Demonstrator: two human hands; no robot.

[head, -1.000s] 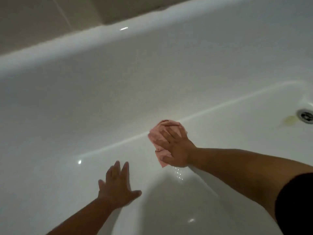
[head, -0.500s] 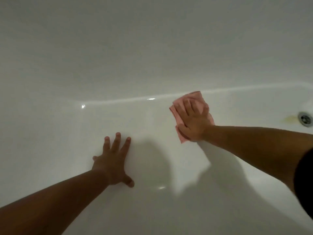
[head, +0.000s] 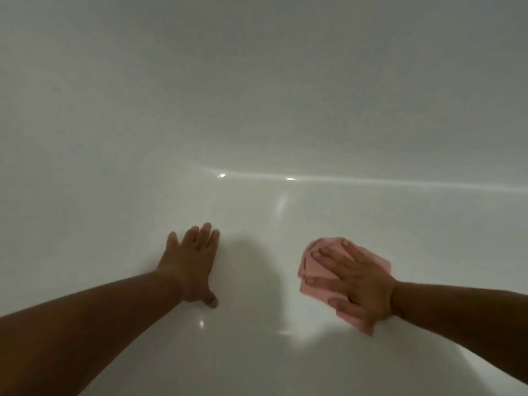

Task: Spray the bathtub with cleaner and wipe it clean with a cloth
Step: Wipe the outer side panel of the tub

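**Bathtub** (head: pixel 257 110)
- Colour: white, plain, no pattern.
- The far wall reads as a duller grey-white. The near floor is a brighter white.
- A pale bright streak runs left to right along the curve where wall meets floor. Two small white glints sit on it near the middle.
- One more small white glint lies on the near floor.
- Soft grey shadows fall on the floor between the two arms and at the near right.

**Cloth** (head: pixel 314 268)
- Colour: pink, uniform, no print or stripe visible.
- Folds show as slightly darker pink lines.
- Location: right side, under the right hand (head: pixel 360 284). Pink shows on the far-left side of the hand and at one near corner.
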